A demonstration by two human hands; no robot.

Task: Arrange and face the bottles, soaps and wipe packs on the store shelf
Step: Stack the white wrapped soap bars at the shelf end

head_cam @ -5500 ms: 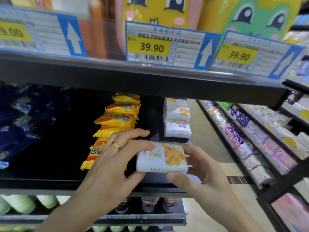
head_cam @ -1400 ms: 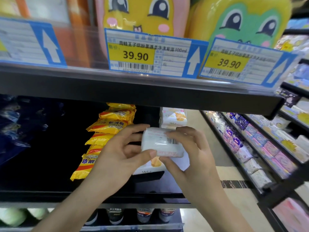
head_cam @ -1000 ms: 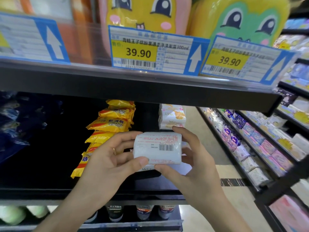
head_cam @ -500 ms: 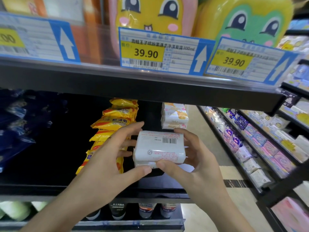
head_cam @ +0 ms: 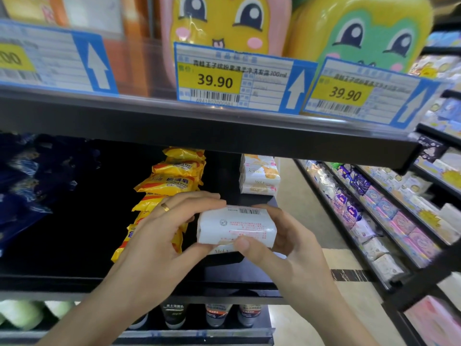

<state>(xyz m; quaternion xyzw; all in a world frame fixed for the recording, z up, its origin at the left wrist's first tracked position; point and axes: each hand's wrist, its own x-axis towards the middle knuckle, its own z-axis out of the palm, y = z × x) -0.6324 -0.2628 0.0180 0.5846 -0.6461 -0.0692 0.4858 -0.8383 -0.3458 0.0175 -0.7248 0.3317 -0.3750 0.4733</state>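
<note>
Held between two hands just above the front edge of a dark store shelf [head_cam: 74, 275], near its right end: a white wrapped soap bar [head_cam: 235, 227], back panel up, barcode and red print showing. Left hand [head_cam: 159, 236], gold ring [head_cam: 164, 207] on one finger, curled round the bar's left end, fingers over the top, thumb under the near edge. Right hand [head_cam: 287, 243] gripping the right end, thumb pressed on the near face, fingers wrapped behind. Directly beneath the bar, another white pack [head_cam: 222, 251] lettered "Mel-y", only its near strip showing.

Behind, toward the back right corner of the same shelf, a stack of matching white-and-orange soap packs [head_cam: 259, 177]. To its left, a leaning row of yellow sulfur soap packs [head_cam: 172, 181], running from the back toward the front edge beside the left hand. At the shelf's left end, dark blue packs [head_cam: 27, 186], blurred.

On the front rail of the shelf above, price tags [head_cam: 214, 81] marked 39.90, below a yellow cartoon-faced bottle [head_cam: 224, 23] and a green one [head_cam: 369, 33]. On the shelf below, dark bottles [head_cam: 217, 314] in a row at the right end. Along the right side, neighbouring racks of pastel packs [head_cam: 389, 216].
</note>
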